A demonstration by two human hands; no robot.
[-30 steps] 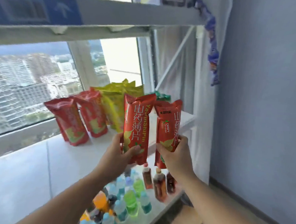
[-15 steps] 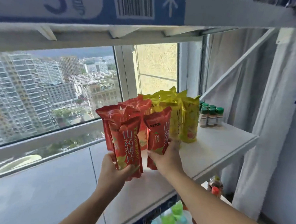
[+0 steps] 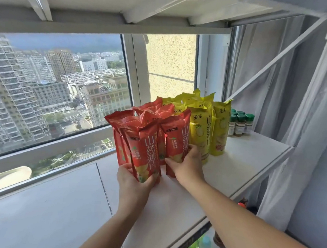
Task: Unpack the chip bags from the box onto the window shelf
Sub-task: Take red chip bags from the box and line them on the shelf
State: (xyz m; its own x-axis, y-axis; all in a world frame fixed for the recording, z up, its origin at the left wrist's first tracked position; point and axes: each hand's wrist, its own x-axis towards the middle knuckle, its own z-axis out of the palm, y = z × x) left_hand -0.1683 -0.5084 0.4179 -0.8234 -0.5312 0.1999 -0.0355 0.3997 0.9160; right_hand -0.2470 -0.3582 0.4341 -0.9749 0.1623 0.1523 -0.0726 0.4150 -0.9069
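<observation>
Standing upright, 2 gripped chip bags (image 3: 146,151)

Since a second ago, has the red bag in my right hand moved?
Yes. The right hand brought its red bag forward from short of the shelf to right beside the yellow bags on it.

Daylight floods a wide window (image 3: 132,74) over high-rise towers (image 3: 14,97) — a pale curtain (image 3: 265,81) hangs at its right.
</observation>
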